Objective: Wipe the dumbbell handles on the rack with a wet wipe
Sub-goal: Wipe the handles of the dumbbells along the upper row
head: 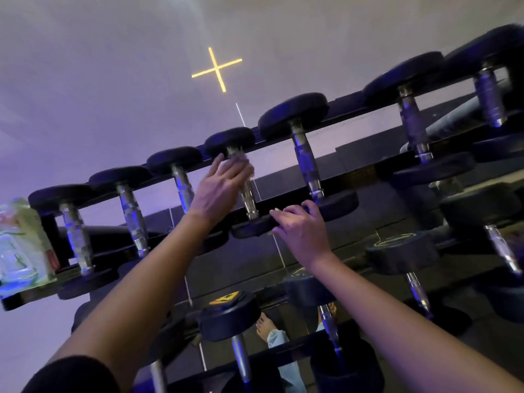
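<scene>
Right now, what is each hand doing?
Left hand: closed around a dumbbell handle, with a wet wipe under the fingers.
Right hand: holds nothing, fingers resting on the near dumbbell head.

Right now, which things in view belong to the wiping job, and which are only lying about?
For the job: left hand with wet wipe on dumbbell handle; right hand; wipes pack.
Lying about: yellow cross light; lower-shelf dumbbells.
</scene>
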